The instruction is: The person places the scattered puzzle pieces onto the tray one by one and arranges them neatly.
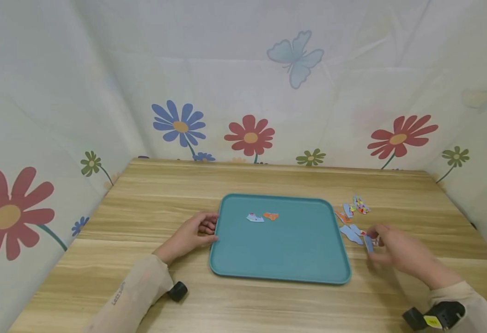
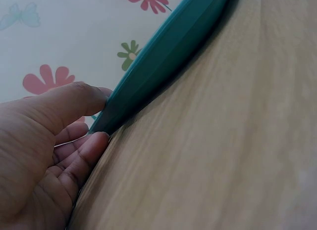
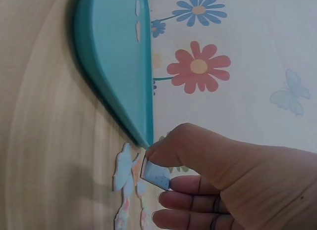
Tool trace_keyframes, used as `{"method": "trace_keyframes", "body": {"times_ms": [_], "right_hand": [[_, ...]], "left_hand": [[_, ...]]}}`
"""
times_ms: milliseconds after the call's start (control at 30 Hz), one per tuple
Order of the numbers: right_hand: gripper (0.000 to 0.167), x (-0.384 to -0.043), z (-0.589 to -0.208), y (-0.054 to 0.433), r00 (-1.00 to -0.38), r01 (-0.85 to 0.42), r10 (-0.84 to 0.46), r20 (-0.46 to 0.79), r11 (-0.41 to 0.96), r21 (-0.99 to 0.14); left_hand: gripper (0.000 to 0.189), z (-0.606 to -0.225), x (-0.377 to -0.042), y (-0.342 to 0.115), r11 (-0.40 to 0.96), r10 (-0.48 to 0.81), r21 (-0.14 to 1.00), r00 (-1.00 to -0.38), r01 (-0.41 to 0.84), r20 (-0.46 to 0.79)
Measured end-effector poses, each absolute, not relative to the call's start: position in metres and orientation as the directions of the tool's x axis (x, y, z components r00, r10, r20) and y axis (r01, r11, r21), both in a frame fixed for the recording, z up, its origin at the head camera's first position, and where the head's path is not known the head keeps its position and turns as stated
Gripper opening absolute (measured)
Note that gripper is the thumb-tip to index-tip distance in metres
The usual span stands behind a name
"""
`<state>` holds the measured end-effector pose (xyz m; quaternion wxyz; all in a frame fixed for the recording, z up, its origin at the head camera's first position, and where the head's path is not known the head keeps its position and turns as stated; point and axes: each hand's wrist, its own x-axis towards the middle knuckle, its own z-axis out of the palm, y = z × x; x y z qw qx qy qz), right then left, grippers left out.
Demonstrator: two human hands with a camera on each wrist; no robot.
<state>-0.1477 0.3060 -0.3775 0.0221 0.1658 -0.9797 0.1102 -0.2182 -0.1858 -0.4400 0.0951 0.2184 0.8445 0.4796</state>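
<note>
A teal tray (image 1: 281,254) lies on the wooden table. My left hand (image 1: 188,236) holds its left edge, the fingers curled there; in the left wrist view the rim (image 2: 111,104) sits between the digits. On the tray lie a pale blue puzzle piece (image 1: 255,218) and an orange one (image 1: 270,216). Off the tray's right side, my right hand (image 1: 407,254) pinches a light blue puzzle piece (image 3: 156,174) between thumb and fingers, tilted up on edge. Several other pieces lie close by, among them a larger blue piece (image 1: 351,234).
Farther back on the right are a multicoloured piece (image 1: 361,205), a blue piece (image 1: 347,210) and an orange piece (image 1: 342,216) against the tray's right rim. The wooden table (image 1: 164,185) ends at a white cloth (image 1: 227,69) printed with flowers and a butterfly.
</note>
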Motion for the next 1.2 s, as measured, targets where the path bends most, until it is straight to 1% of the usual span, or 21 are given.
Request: {"method": "trace_keyframes", "body": {"times_ms": [267,433,667,933,1200], "right_hand": [[0.036,-0.153,-0.367,0.3,-0.928,-0.371,-0.35,0.127,0.897,-0.241],[0.038,-0.158,-0.36,0.294,-0.929,-0.37,-0.353,0.11,0.893,-0.257],[0.037,-0.169,-0.352,0.279,-0.922,-0.386,-0.374,0.096,0.888,-0.249],[0.037,-0.182,-0.352,0.26,-0.907,-0.421,-0.405,0.117,0.878,-0.228],[0.037,-0.195,-0.354,0.242,-0.905,-0.426,-0.416,0.091,0.873,-0.238]], "left_hand": [[0.058,-0.44,-0.218,-0.186,0.449,0.462,0.845,-0.885,0.289,0.057],[0.058,-0.439,-0.218,-0.186,0.447,0.467,0.846,-0.883,0.29,0.055],[0.059,-0.44,-0.218,-0.185,0.446,0.464,0.848,-0.884,0.286,0.054],[0.059,-0.442,-0.218,-0.185,0.438,0.467,0.851,-0.882,0.289,0.059],[0.059,-0.441,-0.218,-0.186,0.446,0.463,0.846,-0.885,0.29,0.059]]}}
